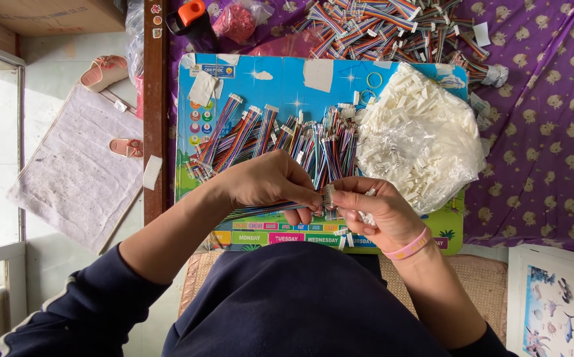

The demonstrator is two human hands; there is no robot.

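My left hand (270,182) pinches a flat bundle of multicoloured ribbon wires (260,210) that runs leftward under it. My right hand (376,211), with a pink band on the wrist, holds a small white plastic connector (328,194) against the wire ends. The two hands meet over a colourful children's board (280,86) on my lap. Rows of finished coloured wire harnesses (267,135) lie on the board just beyond my hands. A clear bag of white connectors (426,132) sits to the right of them.
A large pile of coloured wire harnesses (386,26) lies on the purple patterned cloth (551,119) at the back. A black bottle with an orange cap (191,20) stands at the back left. A floor mat (79,165) and sandals (105,69) lie to the left.
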